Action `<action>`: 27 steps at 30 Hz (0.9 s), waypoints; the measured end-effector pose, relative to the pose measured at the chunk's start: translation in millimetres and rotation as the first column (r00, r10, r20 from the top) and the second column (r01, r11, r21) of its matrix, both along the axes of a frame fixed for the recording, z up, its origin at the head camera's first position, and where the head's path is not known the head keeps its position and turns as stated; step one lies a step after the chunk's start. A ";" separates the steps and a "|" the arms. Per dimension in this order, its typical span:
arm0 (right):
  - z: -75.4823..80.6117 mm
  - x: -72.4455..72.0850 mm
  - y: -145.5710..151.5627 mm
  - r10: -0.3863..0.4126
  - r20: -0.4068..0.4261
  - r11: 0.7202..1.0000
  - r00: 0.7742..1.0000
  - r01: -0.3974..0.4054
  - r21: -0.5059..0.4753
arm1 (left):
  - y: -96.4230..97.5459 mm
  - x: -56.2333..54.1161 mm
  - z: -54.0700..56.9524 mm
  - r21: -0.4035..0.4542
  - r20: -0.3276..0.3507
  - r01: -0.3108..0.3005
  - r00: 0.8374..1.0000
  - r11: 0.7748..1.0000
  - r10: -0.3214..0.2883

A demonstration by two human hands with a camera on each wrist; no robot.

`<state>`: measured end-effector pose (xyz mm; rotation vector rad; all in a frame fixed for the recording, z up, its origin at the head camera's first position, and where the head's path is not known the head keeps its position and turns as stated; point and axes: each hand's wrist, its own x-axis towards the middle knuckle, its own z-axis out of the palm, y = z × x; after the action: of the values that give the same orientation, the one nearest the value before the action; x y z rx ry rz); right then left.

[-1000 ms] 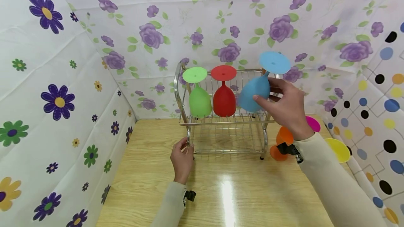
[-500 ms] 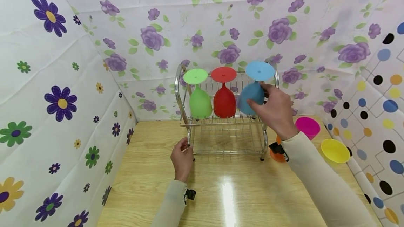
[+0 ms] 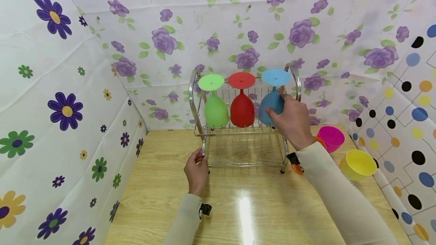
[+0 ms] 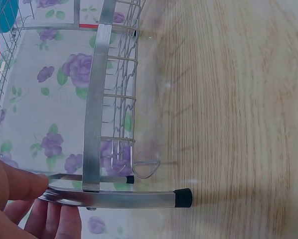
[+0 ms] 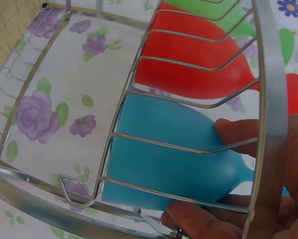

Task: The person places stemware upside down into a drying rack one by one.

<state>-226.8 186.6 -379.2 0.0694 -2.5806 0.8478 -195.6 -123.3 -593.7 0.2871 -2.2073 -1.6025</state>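
Note:
A blue goblet [image 3: 270, 101] stands upside down at the right end of the upper shelf of a metal dish rack [image 3: 238, 134]. My right hand [image 3: 293, 124] grips its bowl, thumb in front and fingers behind. From the right wrist view, the rim of the blue bowl [image 5: 159, 159] lies along the shelf wires. Beside it, a red goblet [image 3: 242, 110] and a green goblet [image 3: 216, 112] are also inverted on that shelf. My left hand [image 3: 196, 171] holds the rack's front left leg, with thumb and fingers around the metal tube [image 4: 124, 199] in the left wrist view.
Right of the rack, an orange goblet [image 3: 297, 169] is mostly hidden behind my right wrist. A magenta cup [image 3: 331, 139] and a yellow one [image 3: 357, 165] are near it. Flowered cloth [image 3: 218, 22] hangs close behind the rack; the wooden table [image 3: 163, 154] lies beneath.
The blue goblet has gone from tilted to upright on its rim, moving down and left onto the shelf with my right hand. My left hand stays on the rack.

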 end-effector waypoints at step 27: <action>3.3 18.4 3.7 0.071 -0.210 0.995 0.975 -0.055 0.079 | -2.2 -1.1 -2.7 0.023 -0.007 -0.010 1.000 1.000 0.010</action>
<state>-208.4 190.2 -376.0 0.2516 -2.4177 0.7256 -196.7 -125.5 -596.4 0.2989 -2.1800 -1.6223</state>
